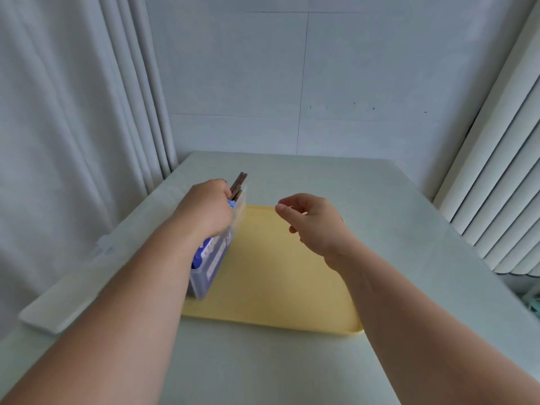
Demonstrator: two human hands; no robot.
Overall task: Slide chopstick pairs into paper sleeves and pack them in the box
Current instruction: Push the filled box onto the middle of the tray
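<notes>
Observed: the clear box (214,267) stands on the left edge of the yellow tray (277,273), which lies on the bench (380,200). Blue paper sleeves (203,252) show through its wall, and dark chopsticks (239,182) project past its far end.

The left hand (209,210) is down over the box's open top with knuckles uppermost. Its fingers are hidden beneath the hand, so I cannot tell whether they pinch the chopsticks or merely rest on them.

The right hand (314,222) hovers above the bare tray. Its fingers (285,210) are loosely curled and slightly apart, holding nothing visible.

A white flat panel (58,305), possibly the lid, lies at the bench's left edge.

Assessment: the step in hand appears to be seating a sleeved pair in the box.

Recommendation: lay the pair parallel to those already packed and press it flat before letting go. The projecting ends should be nudged inward so they clear the far wall. The idle right hand should brace the box, which looks light and likely to slide on the tray.
</notes>
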